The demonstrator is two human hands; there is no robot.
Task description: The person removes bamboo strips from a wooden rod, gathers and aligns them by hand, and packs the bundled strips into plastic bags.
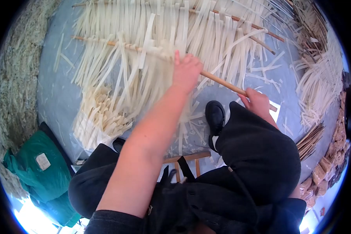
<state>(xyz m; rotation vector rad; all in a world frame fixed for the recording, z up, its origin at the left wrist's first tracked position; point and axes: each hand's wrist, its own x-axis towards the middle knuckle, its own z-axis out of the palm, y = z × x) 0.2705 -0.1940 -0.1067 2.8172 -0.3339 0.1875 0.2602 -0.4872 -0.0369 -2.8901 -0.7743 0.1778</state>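
Note:
A wooden stick (222,82) runs slantwise across the view, with pale flat strips (156,78) hanging over its left part. Near its lower right end, my right hand (257,102) is wrapped round it. My left hand (186,70) is farther up, at the middle of the stick beside the strips; it is slightly blurred, one finger points up, and whether it grips anything is unclear. More strips (218,43) hang over other sticks (257,26) just beyond.
A clear bag of strips (101,121) stands at the left, with a green bag (43,167) below it. Thin sticks (310,142) and loose strips (316,85) lie at the right. A wooden stool (189,157) is between my legs.

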